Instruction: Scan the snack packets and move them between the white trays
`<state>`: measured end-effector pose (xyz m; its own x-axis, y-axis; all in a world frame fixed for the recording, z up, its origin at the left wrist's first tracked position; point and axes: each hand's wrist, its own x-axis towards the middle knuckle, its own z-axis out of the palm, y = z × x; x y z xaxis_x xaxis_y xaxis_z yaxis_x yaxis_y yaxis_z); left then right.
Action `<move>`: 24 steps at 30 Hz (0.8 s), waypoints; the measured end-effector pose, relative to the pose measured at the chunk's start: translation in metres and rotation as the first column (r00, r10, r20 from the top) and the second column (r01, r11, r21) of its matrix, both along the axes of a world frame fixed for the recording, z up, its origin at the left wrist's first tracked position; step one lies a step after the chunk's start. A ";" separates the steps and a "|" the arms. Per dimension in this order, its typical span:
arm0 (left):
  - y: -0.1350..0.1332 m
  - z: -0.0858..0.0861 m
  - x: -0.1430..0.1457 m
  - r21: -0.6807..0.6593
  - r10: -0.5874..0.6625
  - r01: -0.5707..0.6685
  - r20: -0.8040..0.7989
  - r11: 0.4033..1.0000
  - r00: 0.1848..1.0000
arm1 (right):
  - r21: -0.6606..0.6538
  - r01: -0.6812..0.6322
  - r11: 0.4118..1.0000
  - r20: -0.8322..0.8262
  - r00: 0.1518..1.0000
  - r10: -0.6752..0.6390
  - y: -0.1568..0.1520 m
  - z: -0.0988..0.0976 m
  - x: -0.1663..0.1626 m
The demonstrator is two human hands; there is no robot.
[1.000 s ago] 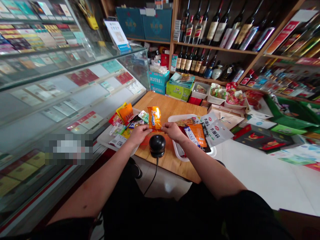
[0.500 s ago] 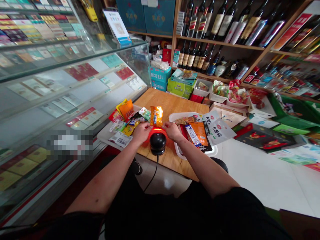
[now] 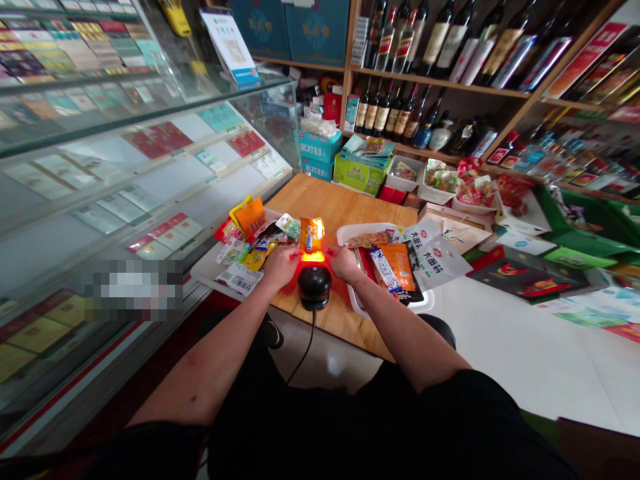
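Note:
Between my two hands an orange snack packet (image 3: pixel 313 233) is held up behind a round black barcode scanner (image 3: pixel 315 285). Red-orange light from the scanner falls on the packet's lower part. My left hand (image 3: pixel 283 265) is closed on the packet's left edge. On the opposite edge, my right hand (image 3: pixel 344 263) pinches it. Close to my left hand lies a white tray (image 3: pixel 213 272) of mixed snack packets. A second white tray (image 3: pixel 425 305) beside my right hand carries more packets, among them a blue-and-white one (image 3: pixel 385 270) and large grey-white ones (image 3: pixel 440 257).
The scanner and trays rest on a small wooden table (image 3: pixel 330 197). A glass display counter (image 3: pixel 175 160) stands at the left. Behind are boxes (image 3: pixel 363 172) and shelves of bottles (image 3: pixel 393 110). Open snack cartons (image 3: pixel 443 193) sit at the right. The scanner's cable (image 3: pixel 306 357) hangs toward my lap.
The orange packet has tilted and come slightly lower, and the scanner's light on it is brighter and broader. Both hands keep their hold. The view has shifted slightly.

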<state>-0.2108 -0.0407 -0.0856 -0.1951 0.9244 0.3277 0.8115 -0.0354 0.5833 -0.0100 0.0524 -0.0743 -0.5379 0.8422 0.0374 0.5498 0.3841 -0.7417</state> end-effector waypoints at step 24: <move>-0.004 0.015 0.000 -0.004 -0.044 0.044 -0.004 0.999 0.999 | -0.081 -0.131 0.988 -0.103 0.987 0.122 0.008 0.003 0.003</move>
<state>-0.2105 -0.0444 -0.0703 -0.1530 0.9335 0.3244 0.8116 -0.0686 0.5802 -0.0065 0.0604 -0.0709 -0.6379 0.7698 0.0244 0.4245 0.3778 -0.8228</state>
